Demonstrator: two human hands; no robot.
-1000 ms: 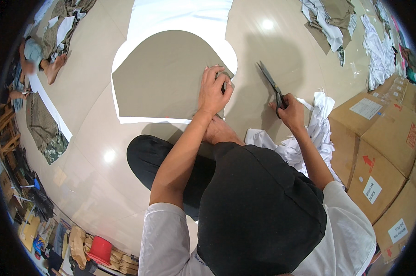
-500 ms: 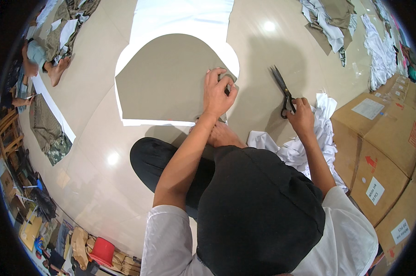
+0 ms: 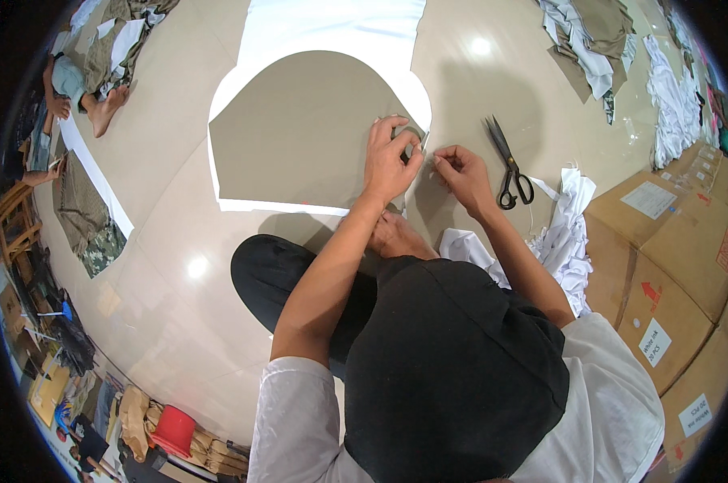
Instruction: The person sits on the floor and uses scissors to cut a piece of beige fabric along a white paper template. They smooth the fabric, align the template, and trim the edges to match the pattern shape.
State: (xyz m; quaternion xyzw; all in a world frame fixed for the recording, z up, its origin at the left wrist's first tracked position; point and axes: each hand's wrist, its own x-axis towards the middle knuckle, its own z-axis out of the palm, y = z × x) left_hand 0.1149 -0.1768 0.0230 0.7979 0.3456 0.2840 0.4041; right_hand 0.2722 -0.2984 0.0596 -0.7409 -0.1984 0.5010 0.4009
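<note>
— Head view: where are the hands?
— Left hand (image 3: pixel 390 161) rests on the tan pattern (image 3: pixel 299 129) at its right edge, fingers pinched narrow on the white cloth (image 3: pixel 332 28) beneath (what exactly they grip is too small to tell). Right hand (image 3: pixel 461 173), just beside it at three o'clock, pinches likewise.
— And the scissors (image 3: pixel 509 165)?
— On the floor (image 3: pixel 163 266), at three o'clock from the right hand, untouched, blades shut.

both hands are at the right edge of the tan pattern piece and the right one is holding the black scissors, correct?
Not quite. In the head view the black scissors lie on the floor, beside the right hand. Both hands, left hand included, are at the right edge of the tan pattern piece.
</note>
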